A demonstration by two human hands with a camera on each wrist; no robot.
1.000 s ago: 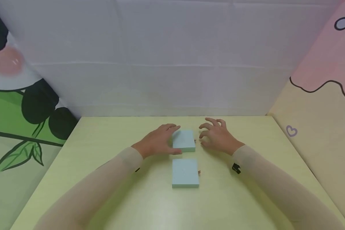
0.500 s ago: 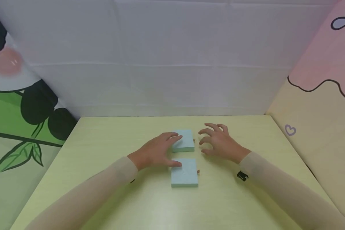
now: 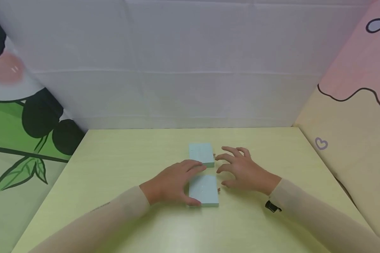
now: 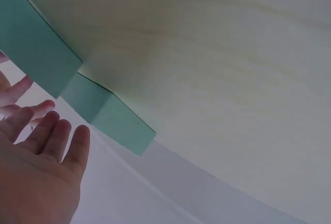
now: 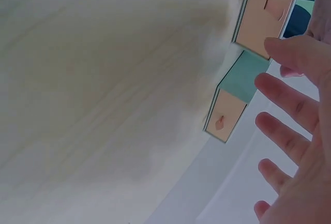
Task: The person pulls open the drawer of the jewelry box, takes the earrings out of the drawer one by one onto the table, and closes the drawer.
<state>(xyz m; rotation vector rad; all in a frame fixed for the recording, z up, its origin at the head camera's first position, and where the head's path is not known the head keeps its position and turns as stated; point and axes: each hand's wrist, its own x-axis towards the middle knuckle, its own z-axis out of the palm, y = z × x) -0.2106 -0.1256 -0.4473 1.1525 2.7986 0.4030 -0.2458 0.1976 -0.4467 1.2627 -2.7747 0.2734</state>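
Two pale blue-green boxes lie one behind the other on the table: a far box [image 3: 201,151] and a near box [image 3: 204,189]. In the right wrist view, the near box's peach end panel [image 5: 264,12] and the far box's peach end panel [image 5: 226,114] each carry a small tab, like drawer fronts. My left hand [image 3: 177,181] is at the near box's left side, fingers and thumb spread and overlapping its corners in the head view. My right hand [image 3: 240,170] hovers just right of the boxes, fingers apart and loosely bent. Neither hand grips anything.
The pale yellow table [image 3: 130,147] ends at a white cloth backdrop [image 3: 190,70]. A printed panel with dark cherries [image 3: 41,112] stands at the left. A pink and cream panel [image 3: 351,116] borders the right side.
Both hands have moved toward the person, the left from beside the far box to the near one. The boxes stay where they were.
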